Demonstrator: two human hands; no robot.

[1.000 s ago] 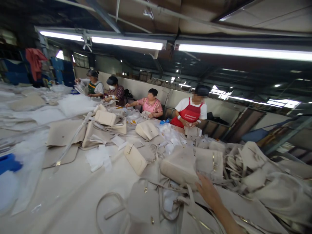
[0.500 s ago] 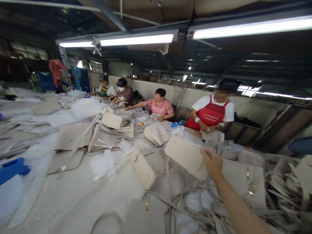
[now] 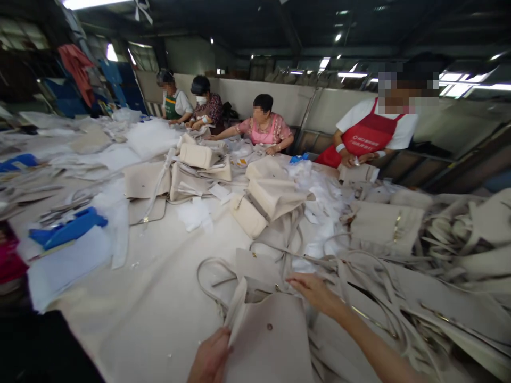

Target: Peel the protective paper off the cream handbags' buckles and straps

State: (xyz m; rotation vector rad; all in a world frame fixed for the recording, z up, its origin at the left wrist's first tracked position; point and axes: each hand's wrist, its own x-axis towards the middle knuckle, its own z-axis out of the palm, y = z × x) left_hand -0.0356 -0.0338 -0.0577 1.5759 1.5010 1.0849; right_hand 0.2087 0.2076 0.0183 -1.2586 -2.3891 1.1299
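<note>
1. Left hand (image 3: 210,356) grasps the near beige bag (image 3: 271,346) by its left side, low in view; the mouth gapes (contents too shadowed to tell).
2. Right hand (image 3: 313,291) points left beside the bag's top, fingers extended; whether it grips anything, I cannot tell.
3. Across the table (image 3: 147,303), a red apron (image 3: 365,137) bears blurred white lettering.

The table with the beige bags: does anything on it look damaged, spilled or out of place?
Nothing looks clearly damaged or spilled. The straps at right lie tangled, and white wrapping is strewn among the bags, which looks untidy.
</note>
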